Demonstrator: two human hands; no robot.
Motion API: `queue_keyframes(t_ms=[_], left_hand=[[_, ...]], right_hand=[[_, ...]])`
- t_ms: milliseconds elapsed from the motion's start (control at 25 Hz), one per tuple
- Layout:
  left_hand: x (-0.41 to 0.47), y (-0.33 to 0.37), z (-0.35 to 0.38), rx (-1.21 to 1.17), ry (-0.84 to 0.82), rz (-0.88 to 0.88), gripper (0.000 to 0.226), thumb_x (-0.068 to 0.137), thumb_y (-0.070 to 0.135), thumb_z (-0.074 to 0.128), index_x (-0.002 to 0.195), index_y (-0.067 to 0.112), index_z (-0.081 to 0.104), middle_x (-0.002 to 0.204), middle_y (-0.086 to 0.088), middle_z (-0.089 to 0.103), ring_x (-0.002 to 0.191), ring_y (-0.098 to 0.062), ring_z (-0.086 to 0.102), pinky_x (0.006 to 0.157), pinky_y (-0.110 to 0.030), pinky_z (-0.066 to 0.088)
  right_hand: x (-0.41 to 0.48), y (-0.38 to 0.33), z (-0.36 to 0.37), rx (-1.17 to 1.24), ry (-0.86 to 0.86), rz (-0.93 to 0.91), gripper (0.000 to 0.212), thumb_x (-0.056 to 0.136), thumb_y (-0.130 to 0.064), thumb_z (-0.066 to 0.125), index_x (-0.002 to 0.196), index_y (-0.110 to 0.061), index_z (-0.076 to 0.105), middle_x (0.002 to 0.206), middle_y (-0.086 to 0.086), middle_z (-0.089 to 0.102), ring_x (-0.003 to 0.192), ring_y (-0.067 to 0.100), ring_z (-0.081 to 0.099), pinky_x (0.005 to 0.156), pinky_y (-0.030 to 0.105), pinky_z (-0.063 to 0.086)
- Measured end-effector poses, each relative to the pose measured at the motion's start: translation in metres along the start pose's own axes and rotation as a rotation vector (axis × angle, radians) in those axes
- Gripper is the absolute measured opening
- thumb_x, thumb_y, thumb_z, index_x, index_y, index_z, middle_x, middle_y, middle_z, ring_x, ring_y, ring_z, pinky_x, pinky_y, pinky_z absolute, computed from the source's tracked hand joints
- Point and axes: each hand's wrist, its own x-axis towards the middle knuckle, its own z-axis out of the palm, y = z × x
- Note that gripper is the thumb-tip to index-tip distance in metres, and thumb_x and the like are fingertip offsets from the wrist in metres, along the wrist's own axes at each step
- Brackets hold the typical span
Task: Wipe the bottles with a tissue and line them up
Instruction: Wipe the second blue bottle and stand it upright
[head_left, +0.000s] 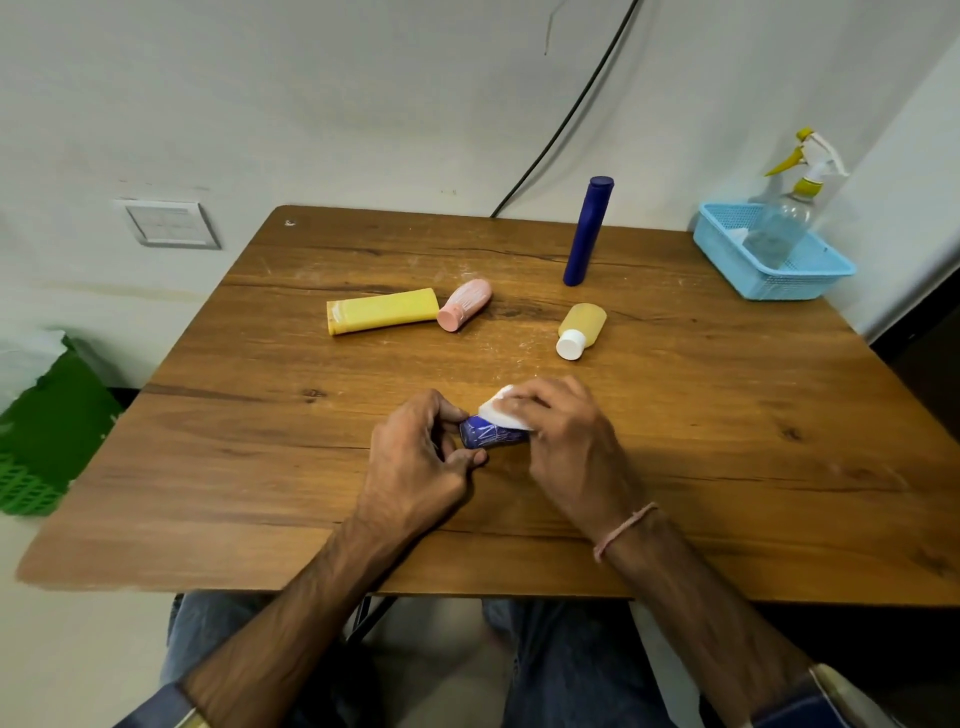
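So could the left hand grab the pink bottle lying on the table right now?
Probably yes, but not this instant. The table between the left hand and the pink bottle looks bare, so nothing blocks the way. The hand is busy holding the small blue bottle, though.

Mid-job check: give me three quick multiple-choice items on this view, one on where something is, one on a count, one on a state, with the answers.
1. Where is the spray bottle?
A. in the blue basket
B. lying mid-table
C. in the left hand

2. How many bottles stand upright on the table?
A. one
B. three
C. five

3. What is the right hand doing?
A. resting empty
B. pressing a tissue on the small blue bottle
C. gripping the yellow tube

Answers: 1 A, it stands inside the basket at the far right corner. 2 A, only the tall blue bottle stands; the others lie flat. 3 B, while the left hand steadies that bottle.
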Motion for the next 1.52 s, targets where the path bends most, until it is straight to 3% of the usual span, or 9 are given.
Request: queue_keyframes(t_ms=[120, 320, 520, 720, 920, 1080, 1280, 1440, 1520], left_hand=[[0.000, 0.003, -0.001, -0.006, -0.026, -0.031, 0.038, 0.073, 0.009, 0.089, 0.100, 0.017, 0.063, 0.087, 0.008, 0.067, 0.072, -0.007, 0.066, 0.067, -0.017, 0.057], [-0.001, 0.001, -0.001, 0.000, 0.014, -0.016, 0.038, 0.068, 0.005, 0.092, 0.090, 0.017, 0.063, 0.075, 0.005, 0.067, 0.068, -0.011, 0.064, 0.057, -0.017, 0.054], [-0.001, 0.004, 0.000, -0.050, 0.031, -0.010, 0.042, 0.070, 0.010, 0.092, 0.096, 0.021, 0.062, 0.080, 0.013, 0.065, 0.074, 0.000, 0.065, 0.059, -0.008, 0.052], [-0.001, -0.003, 0.001, -0.043, 0.051, 0.059, 0.028, 0.075, 0.014, 0.088, 0.097, 0.013, 0.071, 0.078, 0.010, 0.069, 0.076, -0.010, 0.067, 0.058, -0.011, 0.052], [-0.001, 0.000, 0.002, -0.040, 0.052, 0.026, 0.035, 0.072, 0.019, 0.093, 0.099, 0.021, 0.069, 0.077, 0.012, 0.069, 0.081, -0.003, 0.067, 0.060, -0.005, 0.050], [0.000, -0.003, 0.003, -0.050, 0.093, 0.021, 0.027, 0.075, 0.020, 0.090, 0.097, 0.014, 0.075, 0.075, 0.008, 0.071, 0.072, -0.010, 0.067, 0.058, -0.008, 0.050], [0.001, -0.002, 0.005, -0.030, 0.093, -0.019, 0.030, 0.073, 0.027, 0.092, 0.097, 0.018, 0.076, 0.073, 0.010, 0.072, 0.071, -0.007, 0.068, 0.058, -0.008, 0.051], [0.001, -0.006, 0.005, -0.036, 0.104, -0.029, 0.021, 0.077, 0.028, 0.088, 0.092, 0.016, 0.077, 0.072, 0.007, 0.073, 0.066, -0.009, 0.069, 0.057, -0.010, 0.051], [0.001, -0.004, 0.004, -0.050, 0.102, -0.054, 0.022, 0.076, 0.032, 0.089, 0.089, 0.017, 0.078, 0.070, 0.007, 0.073, 0.064, -0.006, 0.068, 0.056, -0.012, 0.052]], right_hand=[[0.005, 0.012, -0.004, -0.078, 0.068, 0.265, 0.041, 0.085, 0.006, 0.059, 0.121, -0.011, 0.069, 0.118, 0.004, 0.067, 0.111, 0.020, 0.053, 0.090, 0.036, 0.055], [-0.008, -0.019, 0.007, 0.080, -0.019, -0.089, 0.040, 0.083, 0.005, 0.053, 0.117, -0.008, 0.071, 0.115, 0.003, 0.068, 0.102, 0.021, 0.055, 0.086, 0.030, 0.051], [0.000, 0.011, 0.004, -0.038, 0.114, 0.182, 0.042, 0.082, 0.009, 0.062, 0.119, -0.009, 0.070, 0.116, 0.007, 0.067, 0.105, 0.023, 0.056, 0.082, 0.041, 0.058], [-0.017, -0.012, 0.013, 0.104, 0.048, -0.151, 0.044, 0.081, 0.012, 0.059, 0.119, -0.008, 0.070, 0.115, 0.005, 0.067, 0.095, 0.021, 0.056, 0.081, 0.029, 0.050], [-0.005, 0.005, 0.011, 0.002, 0.134, 0.116, 0.041, 0.081, 0.011, 0.059, 0.116, -0.008, 0.072, 0.113, 0.004, 0.068, 0.097, 0.023, 0.056, 0.077, 0.040, 0.056], [-0.017, -0.004, 0.011, 0.090, 0.050, -0.144, 0.044, 0.080, 0.014, 0.060, 0.117, -0.008, 0.071, 0.115, 0.004, 0.068, 0.094, 0.023, 0.057, 0.081, 0.029, 0.051], [-0.008, 0.021, 0.007, -0.030, 0.147, 0.181, 0.041, 0.084, 0.009, 0.055, 0.118, -0.009, 0.071, 0.116, 0.006, 0.069, 0.103, 0.023, 0.057, 0.081, 0.041, 0.056], [-0.022, -0.007, 0.014, 0.105, 0.061, -0.152, 0.043, 0.082, 0.013, 0.059, 0.119, -0.008, 0.071, 0.117, 0.004, 0.068, 0.094, 0.023, 0.057, 0.084, 0.030, 0.051], [-0.017, 0.006, 0.011, 0.083, 0.105, -0.111, 0.042, 0.082, 0.012, 0.060, 0.117, -0.008, 0.071, 0.115, 0.005, 0.068, 0.095, 0.023, 0.057, 0.083, 0.034, 0.052]])
